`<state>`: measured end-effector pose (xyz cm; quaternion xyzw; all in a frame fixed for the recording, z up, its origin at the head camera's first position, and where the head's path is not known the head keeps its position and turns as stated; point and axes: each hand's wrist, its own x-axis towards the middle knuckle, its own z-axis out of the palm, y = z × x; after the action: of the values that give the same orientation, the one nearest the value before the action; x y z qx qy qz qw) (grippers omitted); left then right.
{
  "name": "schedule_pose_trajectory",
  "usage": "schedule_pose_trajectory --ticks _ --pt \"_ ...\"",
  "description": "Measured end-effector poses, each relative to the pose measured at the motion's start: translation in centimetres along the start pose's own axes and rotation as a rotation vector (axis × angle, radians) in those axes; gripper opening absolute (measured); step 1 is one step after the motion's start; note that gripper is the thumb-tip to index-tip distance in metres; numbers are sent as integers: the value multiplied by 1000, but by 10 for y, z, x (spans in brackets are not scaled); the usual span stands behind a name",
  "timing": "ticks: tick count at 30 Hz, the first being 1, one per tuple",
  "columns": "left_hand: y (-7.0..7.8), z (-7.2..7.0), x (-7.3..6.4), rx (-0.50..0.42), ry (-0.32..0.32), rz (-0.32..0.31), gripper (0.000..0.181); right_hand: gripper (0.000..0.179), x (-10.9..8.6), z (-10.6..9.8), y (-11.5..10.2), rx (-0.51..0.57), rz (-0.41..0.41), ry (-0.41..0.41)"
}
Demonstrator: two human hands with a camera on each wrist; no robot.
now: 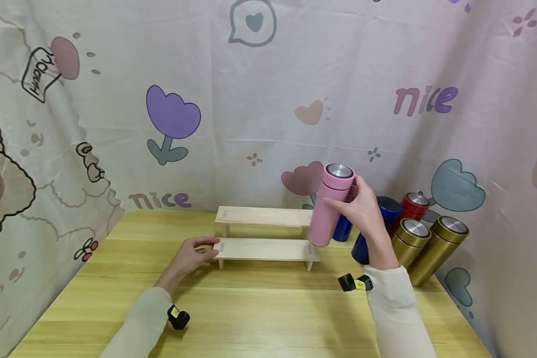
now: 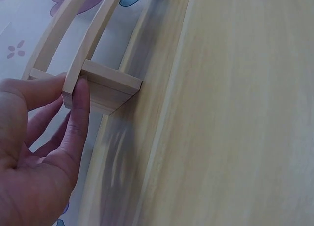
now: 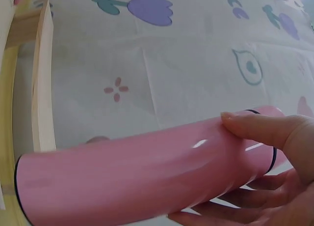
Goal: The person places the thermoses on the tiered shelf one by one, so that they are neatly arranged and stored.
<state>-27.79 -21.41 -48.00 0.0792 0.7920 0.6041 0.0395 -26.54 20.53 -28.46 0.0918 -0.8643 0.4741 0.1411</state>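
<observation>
My right hand (image 1: 362, 209) grips a pink thermos flask (image 1: 326, 209) near its top, thumb on one side and fingers round the other. The flask leans a little and hangs beside the right end of a two-tier wooden shelf (image 1: 268, 248). In the right wrist view the pink flask (image 3: 127, 172) spans the lower part. My left hand (image 1: 190, 258) is at the left end of the lower tier. The left wrist view shows that hand (image 2: 44, 152) pinching the board's end (image 2: 73, 83) between thumb and fingers.
To the right stand gold flasks (image 1: 447, 243), a red flask (image 1: 413, 209) and blue flasks (image 1: 387, 211), partly hidden by my right hand. A patterned cloth (image 1: 259, 99) hangs behind the wooden table (image 1: 268, 318).
</observation>
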Motion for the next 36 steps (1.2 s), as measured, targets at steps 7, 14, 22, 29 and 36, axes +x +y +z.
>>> schedule_pose_trajectory --ticks 7,14,22,29,36 --pt "2 1 -1 4 11 -18 43 81 12 17 -18 50 -22 -69" --pt "-1 1 -1 13 8 -31 44 82 25 36 -35 85 -62 -108" --pt "-3 1 2 11 4 -21 45 81 44 56 -52 157 -42 -169" --pt "-3 0 1 -15 -4 -37 45 79 60 76 -60 136 -83 -217" --pt "-4 -2 2 -27 -14 -31 46 80 72 97 -65 183 -83 -252"
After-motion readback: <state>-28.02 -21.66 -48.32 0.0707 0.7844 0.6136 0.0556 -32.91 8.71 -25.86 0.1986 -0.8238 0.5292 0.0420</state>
